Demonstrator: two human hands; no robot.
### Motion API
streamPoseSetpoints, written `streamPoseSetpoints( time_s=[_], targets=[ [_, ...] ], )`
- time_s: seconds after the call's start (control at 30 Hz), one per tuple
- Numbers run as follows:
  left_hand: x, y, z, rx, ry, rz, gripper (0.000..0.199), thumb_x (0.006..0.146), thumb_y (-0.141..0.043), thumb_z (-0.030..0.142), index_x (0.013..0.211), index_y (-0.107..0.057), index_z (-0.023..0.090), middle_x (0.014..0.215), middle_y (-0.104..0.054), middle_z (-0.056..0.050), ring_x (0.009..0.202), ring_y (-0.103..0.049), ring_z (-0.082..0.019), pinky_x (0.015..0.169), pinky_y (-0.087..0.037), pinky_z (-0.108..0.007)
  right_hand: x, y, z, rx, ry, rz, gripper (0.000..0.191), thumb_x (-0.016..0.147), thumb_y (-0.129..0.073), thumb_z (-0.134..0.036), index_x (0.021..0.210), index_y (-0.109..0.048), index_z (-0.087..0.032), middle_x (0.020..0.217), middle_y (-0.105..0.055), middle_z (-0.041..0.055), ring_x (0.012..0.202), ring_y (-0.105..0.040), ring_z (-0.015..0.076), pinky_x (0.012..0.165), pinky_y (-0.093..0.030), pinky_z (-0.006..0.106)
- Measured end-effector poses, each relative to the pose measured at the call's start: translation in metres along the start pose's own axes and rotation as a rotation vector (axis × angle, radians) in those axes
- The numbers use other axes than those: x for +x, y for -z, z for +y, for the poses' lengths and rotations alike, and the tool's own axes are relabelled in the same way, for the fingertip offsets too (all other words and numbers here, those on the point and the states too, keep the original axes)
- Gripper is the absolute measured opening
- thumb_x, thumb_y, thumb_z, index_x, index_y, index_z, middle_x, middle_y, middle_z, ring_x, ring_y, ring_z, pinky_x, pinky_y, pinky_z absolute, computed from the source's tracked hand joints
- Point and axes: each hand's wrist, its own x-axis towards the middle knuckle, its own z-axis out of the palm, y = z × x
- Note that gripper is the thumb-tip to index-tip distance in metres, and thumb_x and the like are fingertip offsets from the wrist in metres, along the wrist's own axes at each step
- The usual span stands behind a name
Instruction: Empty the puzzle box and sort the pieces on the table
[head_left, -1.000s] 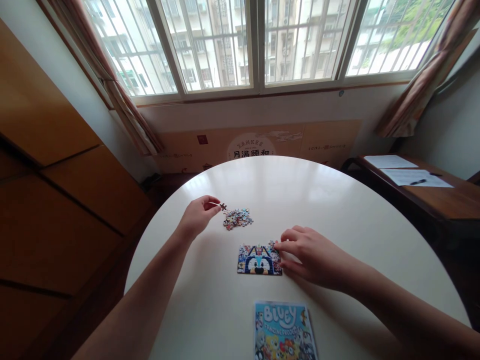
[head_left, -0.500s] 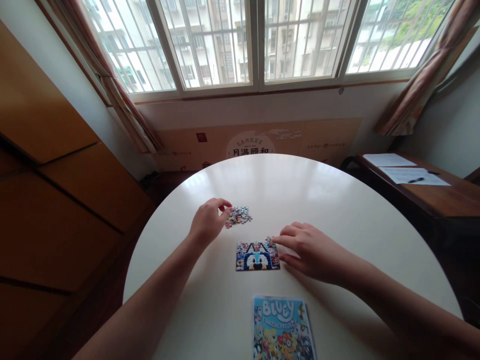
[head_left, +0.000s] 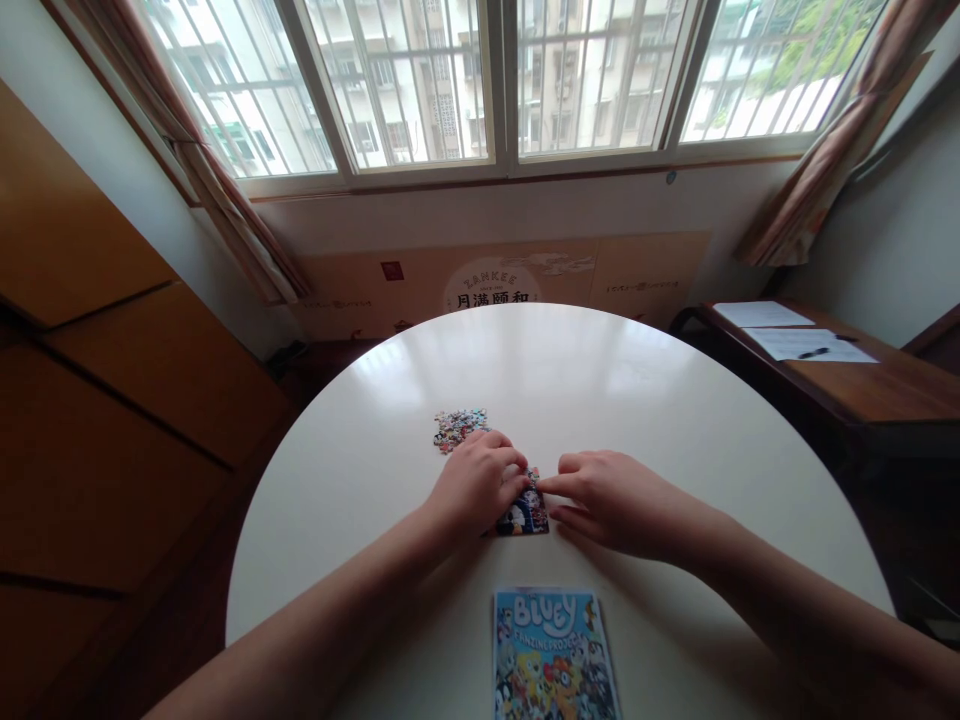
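A small, partly built jigsaw puzzle [head_left: 537,515] with a dark blue cartoon face lies on the white table. My left hand [head_left: 480,482] covers its left side, and the thumb and fingers are pinched together over the upper edge. Whatever is between those fingertips is hidden. At the puzzle's upper right corner, the stretched index finger of my right hand [head_left: 607,498] touches or nearly touches the edge. The other fingers of that hand are apart, with nothing visible in them. Beyond my left hand lies a pile of loose puzzle pieces [head_left: 457,428].
A colourful "Bluey" booklet [head_left: 555,650] lies near the front of the round white table [head_left: 360,430]. On the right, a brown wooden desk [head_left: 900,392] carries paper sheets [head_left: 810,346] and a dark pen [head_left: 814,353]. A printed cardboard panel [head_left: 637,270] stands beneath the window.
My left hand has moved from the loose pieces right and nearer to me, over the puzzle. My right hand stays beside the puzzle's right edge. The whole view has shifted slightly.
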Motion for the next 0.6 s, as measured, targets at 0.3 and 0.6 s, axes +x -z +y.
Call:
streamPoseSetpoints(
  time_s=[0.3, 0.6],
  targets=[
    [0.006, -0.005, -0.005, -0.147, 0.101, -0.006, 0.006, 0.078, -0.072, 0.017, 0.082, -0.073, 0.022, 0.095, -0.07, -0.004, 0.1, -0.06, -0.026, 0.093, -0.045, -0.041, 0.002, -0.006, 0.001, -0.004, -0.009, 0.016, 0.02, 0.095, -0.055, -0.034, 0.103, -0.071, -0.026, 0.085, -0.063, 0.0018, 0.066, -0.048, 0.0076, 0.061, -0.025, 0.023],
    [0.007, 0.008, -0.007, -0.35, 0.161, 0.062, 0.012, 0.08, -0.063, 0.016, 0.083, -0.073, 0.022, 0.083, -0.075, 0.0, 0.077, -0.066, -0.017, 0.075, -0.051, -0.03, 0.002, 0.001, -0.005, 0.015, -0.035, -0.012, 0.02, 0.095, -0.054, -0.033, 0.102, -0.071, -0.025, 0.085, -0.064, 0.0027, 0.069, -0.053, 0.0097, 0.061, -0.028, 0.024]
  ],
)
